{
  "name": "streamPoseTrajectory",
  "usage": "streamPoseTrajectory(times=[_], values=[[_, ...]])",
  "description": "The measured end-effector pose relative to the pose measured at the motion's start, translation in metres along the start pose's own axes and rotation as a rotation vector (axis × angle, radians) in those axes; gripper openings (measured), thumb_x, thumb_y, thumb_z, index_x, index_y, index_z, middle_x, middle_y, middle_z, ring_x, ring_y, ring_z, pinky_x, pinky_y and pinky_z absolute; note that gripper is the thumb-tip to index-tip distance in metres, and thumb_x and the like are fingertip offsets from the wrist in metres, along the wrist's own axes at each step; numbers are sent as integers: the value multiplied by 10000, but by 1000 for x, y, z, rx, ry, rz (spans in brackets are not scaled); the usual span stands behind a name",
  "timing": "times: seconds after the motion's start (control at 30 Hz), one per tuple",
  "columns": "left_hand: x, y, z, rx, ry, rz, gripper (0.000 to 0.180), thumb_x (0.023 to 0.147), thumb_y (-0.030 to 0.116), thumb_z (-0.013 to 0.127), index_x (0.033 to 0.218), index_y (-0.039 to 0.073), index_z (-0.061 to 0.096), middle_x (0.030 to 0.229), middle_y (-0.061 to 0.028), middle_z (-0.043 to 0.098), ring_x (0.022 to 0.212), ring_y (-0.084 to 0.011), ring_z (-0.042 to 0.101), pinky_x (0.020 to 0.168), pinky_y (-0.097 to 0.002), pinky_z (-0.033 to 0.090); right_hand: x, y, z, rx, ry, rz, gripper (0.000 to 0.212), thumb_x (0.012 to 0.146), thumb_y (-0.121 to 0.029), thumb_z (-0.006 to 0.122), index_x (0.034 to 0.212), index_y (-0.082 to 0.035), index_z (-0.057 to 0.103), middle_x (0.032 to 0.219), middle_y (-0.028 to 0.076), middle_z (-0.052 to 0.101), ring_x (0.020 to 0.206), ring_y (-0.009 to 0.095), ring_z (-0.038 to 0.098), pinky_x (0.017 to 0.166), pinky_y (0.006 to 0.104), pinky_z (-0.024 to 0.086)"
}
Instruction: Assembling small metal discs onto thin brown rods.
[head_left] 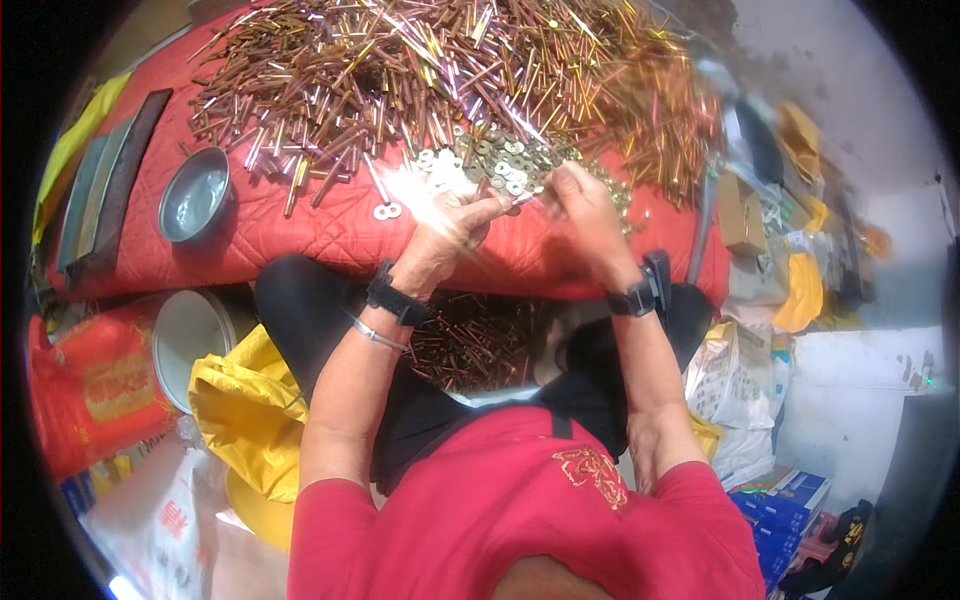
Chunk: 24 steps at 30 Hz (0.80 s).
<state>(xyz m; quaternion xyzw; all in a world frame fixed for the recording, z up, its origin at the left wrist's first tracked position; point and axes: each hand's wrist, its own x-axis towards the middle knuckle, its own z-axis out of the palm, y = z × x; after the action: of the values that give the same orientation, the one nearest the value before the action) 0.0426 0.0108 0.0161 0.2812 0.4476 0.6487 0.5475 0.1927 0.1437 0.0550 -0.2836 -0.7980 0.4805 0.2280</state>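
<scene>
Head view: the left hand (458, 222) pinches a thin metal piece (524, 197); beside it, the right hand (588, 212) curls blurred fingers, grip unclear; washers (510, 168) lie just beyond fingertips.

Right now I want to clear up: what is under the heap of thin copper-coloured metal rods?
Red quilted cloth shows at the left and near edges of the heap and apparently runs beneath it. Anything farther under is covered.
</scene>
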Motion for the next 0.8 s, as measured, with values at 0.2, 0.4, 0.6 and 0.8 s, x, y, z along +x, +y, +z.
streamPoseTrajectory(times=[0.2,0.4,0.6,0.8], values=[[-3,0,-1,5,-3,-13,188,894,241,618,882,60,665,516,87,411,389,-19,292,379,-196,199,0,-6,2,-33,-20,11,185,898,-181,621,858,-7,573,713,-3,558,627,70,486,576,241,418],[-2,1,0,-11,-13,26,192,899,240,611,886,56,666,507,82,414,379,-18,298,370,-193,204,-3,0,7,70,22,-91,179,871,-181,668,823,-23,596,692,-19,533,640,50,457,573,222,390],[-2,2,1,-6,-1,51,200,903,241,605,893,50,665,505,85,412,382,-16,298,373,-189,202,-4,2,16,119,76,-109,194,898,-216,645,866,-30,597,708,-45,530,643,39,438,574,214,374],[-2,2,-1,-8,-3,-7,197,895,230,612,908,40,664,505,85,407,385,-18,294,373,-192,197,-8,-7,25,194,130,-198,289,934,-309,590,810,-50,560,664,-58,478,614,33,384,545,212,329]])
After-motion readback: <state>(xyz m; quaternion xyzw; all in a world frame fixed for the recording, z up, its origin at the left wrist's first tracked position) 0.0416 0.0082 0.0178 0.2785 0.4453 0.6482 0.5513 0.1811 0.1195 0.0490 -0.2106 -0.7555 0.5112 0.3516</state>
